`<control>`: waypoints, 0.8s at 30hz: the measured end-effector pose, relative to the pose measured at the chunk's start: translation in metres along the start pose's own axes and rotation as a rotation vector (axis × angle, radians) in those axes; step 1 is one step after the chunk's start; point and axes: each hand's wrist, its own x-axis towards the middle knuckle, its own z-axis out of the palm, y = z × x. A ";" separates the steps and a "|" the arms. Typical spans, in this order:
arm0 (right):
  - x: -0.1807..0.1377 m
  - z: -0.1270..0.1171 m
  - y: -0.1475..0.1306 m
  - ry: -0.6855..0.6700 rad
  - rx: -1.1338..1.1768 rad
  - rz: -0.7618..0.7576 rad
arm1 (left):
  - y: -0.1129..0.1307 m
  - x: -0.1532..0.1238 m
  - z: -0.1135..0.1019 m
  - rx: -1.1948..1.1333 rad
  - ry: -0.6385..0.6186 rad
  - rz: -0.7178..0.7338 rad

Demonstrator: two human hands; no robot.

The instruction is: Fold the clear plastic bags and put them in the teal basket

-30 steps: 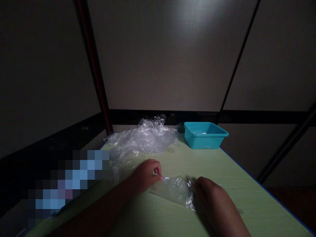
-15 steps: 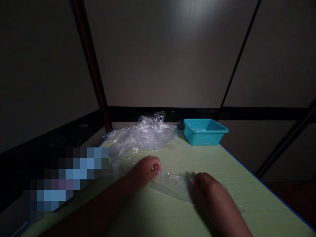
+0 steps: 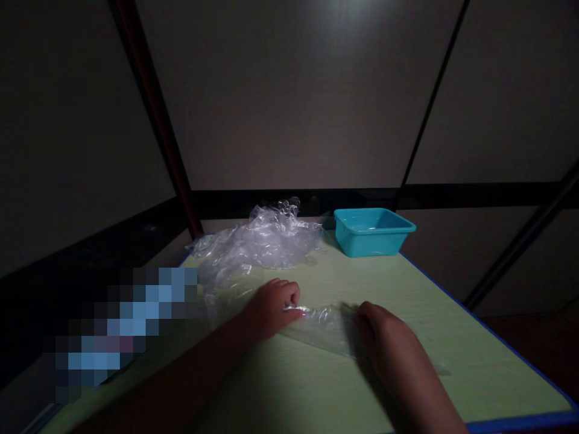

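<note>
A clear plastic bag (image 3: 323, 331) lies stretched between my two hands, low over the table. My left hand (image 3: 275, 307) pinches its upper left edge between thumb and curled fingers. On the other side, my right hand (image 3: 384, 331) is closed on the bag's right part, its fingertips mostly hidden behind the back of the hand. Beyond my left hand rises a crumpled heap of clear plastic bags (image 3: 266, 238), some trailing toward my left forearm.
A turquoise plastic basin (image 3: 373, 240) stands at the table's far right corner. The pale green table (image 3: 434, 307) has a blue edge, and dark-framed panels (image 3: 294, 120) rise behind it. A pixelated patch covers something at the left edge.
The view has tilted down slightly, bringing the table's near right corner into sight. My left thumb has come forward along the bag's edge; both hands keep hold of it.
</note>
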 end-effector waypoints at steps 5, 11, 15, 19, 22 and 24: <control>0.001 0.000 -0.001 0.016 -0.010 -0.002 | -0.004 0.001 0.001 -0.001 -0.009 0.014; 0.003 0.001 -0.003 0.025 -0.068 0.015 | -0.003 0.000 0.000 0.009 0.000 0.022; 0.002 0.000 -0.005 0.019 -0.075 0.014 | 0.002 -0.001 -0.004 0.033 0.034 0.001; 0.001 -0.003 -0.008 -0.013 -0.110 0.028 | 0.018 -0.005 -0.014 0.099 0.113 0.007; 0.001 -0.004 -0.009 -0.021 -0.105 0.026 | 0.031 -0.010 -0.018 0.087 -0.023 0.216; 0.001 -0.004 -0.008 -0.016 -0.103 0.012 | 0.037 -0.013 -0.017 0.087 -0.162 0.335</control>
